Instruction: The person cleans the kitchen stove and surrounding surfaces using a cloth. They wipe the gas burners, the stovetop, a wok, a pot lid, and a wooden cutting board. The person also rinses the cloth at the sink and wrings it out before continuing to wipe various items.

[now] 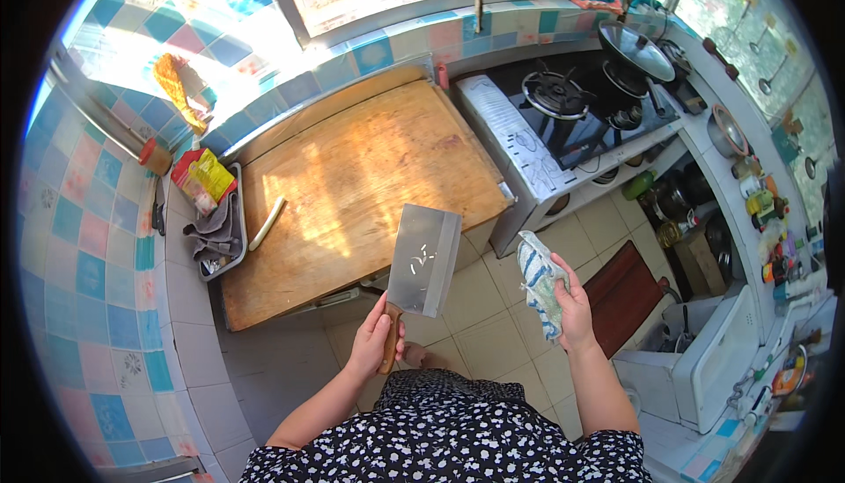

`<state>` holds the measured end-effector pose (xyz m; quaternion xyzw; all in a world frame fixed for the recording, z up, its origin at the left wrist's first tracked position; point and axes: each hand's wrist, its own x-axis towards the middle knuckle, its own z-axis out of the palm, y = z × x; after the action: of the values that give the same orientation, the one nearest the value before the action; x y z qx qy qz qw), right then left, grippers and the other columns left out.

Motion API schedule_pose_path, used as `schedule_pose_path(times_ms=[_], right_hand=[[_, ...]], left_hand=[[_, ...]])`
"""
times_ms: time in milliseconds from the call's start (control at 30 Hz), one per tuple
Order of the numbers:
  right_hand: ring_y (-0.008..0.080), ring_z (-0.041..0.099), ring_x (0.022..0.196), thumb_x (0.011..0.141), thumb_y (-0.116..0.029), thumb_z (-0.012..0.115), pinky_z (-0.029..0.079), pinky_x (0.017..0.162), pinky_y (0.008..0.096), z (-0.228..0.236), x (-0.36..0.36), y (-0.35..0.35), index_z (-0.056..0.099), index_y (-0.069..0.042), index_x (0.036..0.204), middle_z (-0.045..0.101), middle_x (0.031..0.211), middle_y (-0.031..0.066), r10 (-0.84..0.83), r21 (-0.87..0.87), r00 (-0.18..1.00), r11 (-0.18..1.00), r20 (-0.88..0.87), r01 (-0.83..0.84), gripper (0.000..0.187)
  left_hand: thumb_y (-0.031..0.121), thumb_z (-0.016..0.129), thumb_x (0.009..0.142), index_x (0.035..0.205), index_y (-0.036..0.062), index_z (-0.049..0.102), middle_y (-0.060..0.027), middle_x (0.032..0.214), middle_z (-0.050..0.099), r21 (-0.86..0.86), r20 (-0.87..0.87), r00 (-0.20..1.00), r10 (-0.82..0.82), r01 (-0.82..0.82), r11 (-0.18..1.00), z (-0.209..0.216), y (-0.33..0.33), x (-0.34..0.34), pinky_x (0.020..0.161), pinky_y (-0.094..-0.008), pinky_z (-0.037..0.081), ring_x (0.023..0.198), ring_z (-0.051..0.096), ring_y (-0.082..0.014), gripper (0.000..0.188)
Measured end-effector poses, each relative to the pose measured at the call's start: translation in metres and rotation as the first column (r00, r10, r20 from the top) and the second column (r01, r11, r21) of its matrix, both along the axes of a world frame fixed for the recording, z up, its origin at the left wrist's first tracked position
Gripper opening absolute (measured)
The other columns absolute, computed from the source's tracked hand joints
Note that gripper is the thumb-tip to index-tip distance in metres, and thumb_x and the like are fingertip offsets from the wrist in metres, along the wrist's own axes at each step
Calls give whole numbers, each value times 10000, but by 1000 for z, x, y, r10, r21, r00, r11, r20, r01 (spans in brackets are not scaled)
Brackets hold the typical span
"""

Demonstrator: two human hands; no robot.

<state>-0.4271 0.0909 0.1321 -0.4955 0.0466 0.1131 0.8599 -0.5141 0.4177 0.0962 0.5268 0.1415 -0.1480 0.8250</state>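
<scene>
My left hand (374,342) is closed round the wooden handle of a cleaver (422,258). Its broad blade points away from me, over the near right edge of the wooden worktop, with a few small pale bits on its face. My right hand (573,307), apart from the cleaver, grips a crumpled blue-and-white striped cloth (540,285) above the tiled floor. A long pale stalk-like piece (268,223) lies at the left of the worktop (352,166).
On the left, a grey tray (240,245) holds a yellow-and-red packet (208,176) and a dark cloth (217,229). A gas stove (576,144) with a lidded wok (635,50) stands back right. A white sink (717,368) is at right, shelves of pots behind it.
</scene>
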Motion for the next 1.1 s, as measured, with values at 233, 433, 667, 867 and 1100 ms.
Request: schedule_pose_path(times_ms=[233,433,667,867,1100], right_hand=[[123,534,1068,981,-102,441,440,908,266,1,-157,-189,421,-84,1376,531,1251,60,-356,-40,934,934,-35,355,395],[116,566,1002,959,-70,466,473,869,267,-31,-307,-297,448,-82,1351,555,1208,70,-617,-272,786,764,-43,585,392],[142,506,1094,923,-55,515,425,925,281,-50,-447,-346,415,-64,1351,514,1235,79,-950,-252,270,302,-154,919,440],[178,483,1150,916,-31,498,385,982,302,-46,-475,-370,412,-32,1321,489,1272,98,-997,-463,22,-14,72,886,414],[282,515,1117,792,52,552,431,954,336,-19,-433,-413,485,-86,1322,532,1293,124,-849,-841,385,-119,361,527,552]], left_hand=[[241,353,1019,1495,213,159,-79,884,522,-6,27,885,-464,465,885,15,-202,-4,512,-239,480,626,514,-119,515],[251,360,1015,1488,196,179,-78,885,520,23,-17,605,-796,796,605,9,-374,-38,513,-245,473,645,517,-122,509],[266,354,1017,1489,190,175,-66,882,512,-31,-70,222,-972,974,225,8,-522,-90,532,-251,478,641,509,-121,510],[252,355,1014,1479,163,195,-62,873,514,9,-86,2,-996,1000,1,10,-632,-121,515,-255,479,635,518,-115,500],[226,365,996,1484,134,167,-68,904,518,115,-112,-192,-975,972,-204,-6,-745,-148,530,-282,490,703,534,-142,534]])
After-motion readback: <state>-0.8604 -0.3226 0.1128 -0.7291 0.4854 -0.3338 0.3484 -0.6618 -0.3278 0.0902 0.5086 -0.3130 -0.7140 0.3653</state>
